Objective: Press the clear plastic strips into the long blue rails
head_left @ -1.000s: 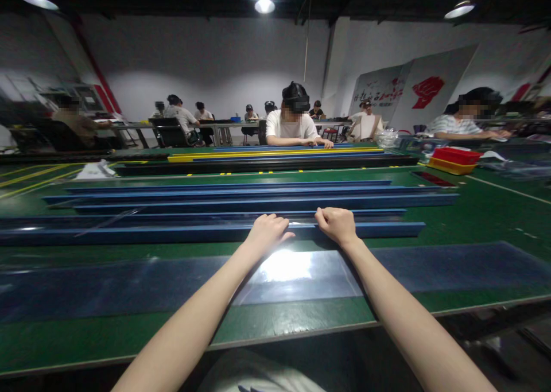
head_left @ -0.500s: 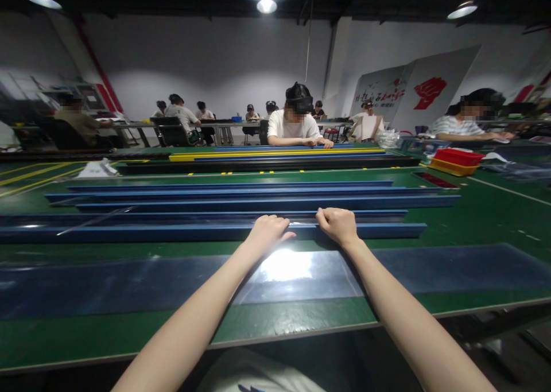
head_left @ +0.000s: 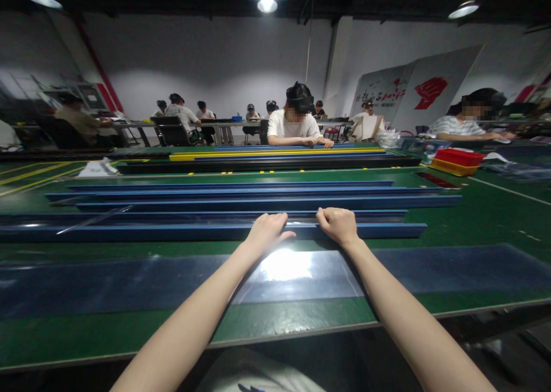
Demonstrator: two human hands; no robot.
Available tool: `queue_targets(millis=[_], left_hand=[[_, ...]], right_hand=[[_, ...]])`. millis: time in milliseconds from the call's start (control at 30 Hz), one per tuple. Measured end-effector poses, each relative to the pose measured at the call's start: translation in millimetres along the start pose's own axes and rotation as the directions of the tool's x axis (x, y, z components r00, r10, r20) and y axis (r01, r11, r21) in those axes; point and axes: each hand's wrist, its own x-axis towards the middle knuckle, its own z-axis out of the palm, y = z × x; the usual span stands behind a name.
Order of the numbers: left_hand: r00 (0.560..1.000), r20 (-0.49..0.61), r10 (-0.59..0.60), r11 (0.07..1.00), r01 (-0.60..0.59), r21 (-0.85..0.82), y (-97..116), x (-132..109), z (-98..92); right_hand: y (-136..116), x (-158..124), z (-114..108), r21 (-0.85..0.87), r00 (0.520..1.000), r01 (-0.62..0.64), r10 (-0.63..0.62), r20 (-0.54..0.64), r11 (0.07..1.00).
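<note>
A long blue channel-shaped strip lies across the green table in front of me, with raised front and back edges and shiny clear plastic between them. My left hand is curled over this strip, its thumb stretched toward the right along the front edge. A short gap to the right, my right hand is closed in a fist on the same strip; its fingertips are hidden underneath. Nearer to me, under my forearms, a wide sheet of clear film lies flat, with bright lamp glare on it.
More blue strips lie parallel just beyond. Farther back are black strips and a yellow strip, where a co-worker leans over the table. At right stand red and yellow bins and a dark red flat object.
The fingers of my left hand have shifted very slightly on the blue strip. My right hand and the strips look the same.
</note>
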Motion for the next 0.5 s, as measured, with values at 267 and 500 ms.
queue_targets(millis=[267,500], left_hand=[[0.999,0.022,-0.034,0.999,0.034,0.002,1.8,0.4,-1.4],[0.999,0.021,-0.041,0.999,0.041,0.01,1.2,0.2,-2.3]], right_hand=[[-0.1,-0.5,0.3,0.003,1.0,0.001,-0.001,-0.006,1.0],[-1.1,-0.4,-1.2,0.004,1.0,-0.008,0.008,-0.007,1.0]])
